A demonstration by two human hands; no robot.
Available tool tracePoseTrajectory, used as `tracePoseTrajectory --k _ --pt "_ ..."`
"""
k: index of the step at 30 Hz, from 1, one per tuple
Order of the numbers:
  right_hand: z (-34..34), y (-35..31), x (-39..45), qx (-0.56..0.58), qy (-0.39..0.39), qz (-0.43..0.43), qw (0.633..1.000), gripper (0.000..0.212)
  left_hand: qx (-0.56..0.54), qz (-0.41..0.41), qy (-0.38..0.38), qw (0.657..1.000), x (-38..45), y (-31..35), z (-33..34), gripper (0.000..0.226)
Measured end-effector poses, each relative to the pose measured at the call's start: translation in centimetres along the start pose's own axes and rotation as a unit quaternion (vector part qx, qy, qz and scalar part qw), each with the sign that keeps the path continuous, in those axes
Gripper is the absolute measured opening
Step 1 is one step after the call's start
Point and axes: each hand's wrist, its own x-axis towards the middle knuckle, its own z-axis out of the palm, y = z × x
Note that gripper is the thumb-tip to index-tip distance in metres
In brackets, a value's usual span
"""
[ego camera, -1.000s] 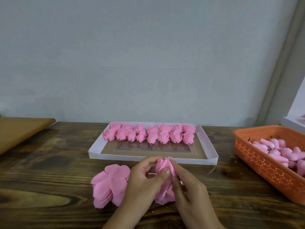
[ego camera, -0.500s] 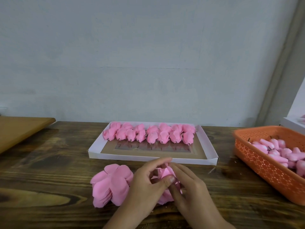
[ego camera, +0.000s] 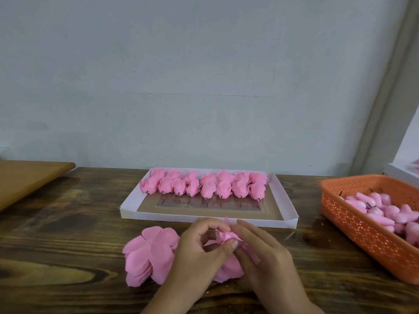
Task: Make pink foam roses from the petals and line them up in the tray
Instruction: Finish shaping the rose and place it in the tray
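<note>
A half-formed pink foam rose (ego camera: 224, 237) sits between my two hands, low over the table in front of the tray. My left hand (ego camera: 199, 248) pinches its petals with thumb and fingertips. My right hand (ego camera: 263, 254) curls round its right side and hides part of it. More pink petals (ego camera: 229, 268) spread below the hands. A stack of flat pink petal sheets (ego camera: 149, 254) lies just left of my left hand. The white tray (ego camera: 204, 217) holds several finished roses (ego camera: 204, 185) in rows along its far side.
An orange perforated basket (ego camera: 362, 232) with several pink buds stands at the right. A white box corner (ego camera: 401, 173) shows behind it. A light wooden board (ego camera: 25, 180) overlaps the dark wooden table (ego camera: 68, 223) at far left. A grey wall rises behind.
The rose has come down from a raised, upright position to lie low between my hands. Both hands have closed in tighter around it.
</note>
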Motion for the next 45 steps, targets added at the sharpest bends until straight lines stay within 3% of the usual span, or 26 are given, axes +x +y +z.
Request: tracePoseTrajectory --k 3,7,10,12,18,22,27,34,40,45 --pt "-0.1 0.1 0.2 0.061 0.040 0.000 0.997 0.041 -0.044 -0.003 -0.011 0.999 -0.1 1.0 0.1 0.014" --pt "-0.6 -0.6 0.3 0.201 0.010 0.070 0.977 0.038 -0.105 -0.100 0.080 0.986 0.5 1.5 -0.8 0.024" --pt "-0.6 -1.5 0.4 0.339 -0.020 0.142 0.930 0.044 -0.181 -0.189 0.021 0.965 0.8 1.7 -1.3 0.048" --pt "-0.5 -1.9 0.4 0.374 -0.034 0.159 0.913 0.047 -0.203 -0.218 -0.026 0.954 0.8 1.8 -1.2 0.036" --pt "-0.5 -2.1 0.6 0.395 -0.085 0.158 0.901 0.044 -0.156 -0.193 0.030 0.968 0.8 1.5 -0.9 0.012" --pt "-0.2 -1.9 0.4 0.360 -0.098 0.170 0.912 0.045 -0.126 -0.144 0.028 0.981 0.7 1.7 -0.8 0.009" --pt "-0.2 -1.7 0.1 0.299 -0.097 0.181 0.932 0.053 -0.100 -0.111 0.008 0.989 0.5 1.7 -0.8 0.017" --pt "0.2 -1.3 -0.2 0.345 -0.092 0.251 0.900 0.064 -0.072 -0.089 -0.004 0.993 0.4 2.0 -0.8 0.028" --pt "-0.3 -1.3 0.2 0.391 -0.102 0.256 0.878 0.036 -0.070 -0.095 -0.006 0.993 0.4 1.8 -0.9 0.030" --pt "-0.4 -1.3 0.6 0.418 -0.074 0.257 0.868 0.038 -0.086 -0.122 0.016 0.989 0.5 1.2 -0.8 0.025"
